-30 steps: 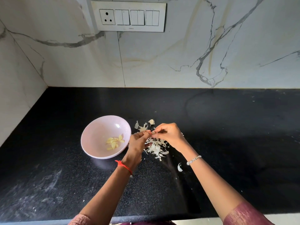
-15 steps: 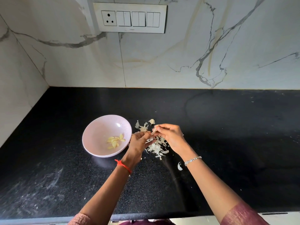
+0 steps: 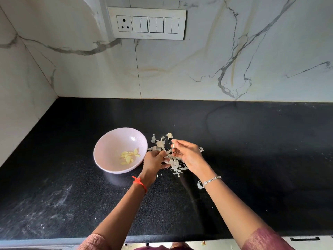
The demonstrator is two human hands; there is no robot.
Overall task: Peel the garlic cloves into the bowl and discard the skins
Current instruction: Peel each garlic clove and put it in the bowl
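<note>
A pale pink bowl (image 3: 110, 147) stands on the black counter with several peeled yellow garlic cloves (image 3: 128, 156) in it. Just right of the bowl lies a pile of white garlic skins (image 3: 175, 164). My left hand (image 3: 154, 162) hovers beside the bowl's right rim, its fingers curled round a garlic clove that is mostly hidden. My right hand (image 3: 190, 156) is over the pile and pinches a thin strip of skin (image 3: 173, 144) between thumb and fingertip, lifted a little away from the left hand.
The black counter (image 3: 252, 159) runs to a marble wall at the back and left. A switch panel (image 3: 146, 23) is on the back wall. One stray skin (image 3: 199, 184) lies near my right wrist. The counter's front edge is close to my body.
My hands were joined on the clove; the right hand has since pulled up and away with a strip of skin. The left hand has dropped slightly. The bowl has not moved.
</note>
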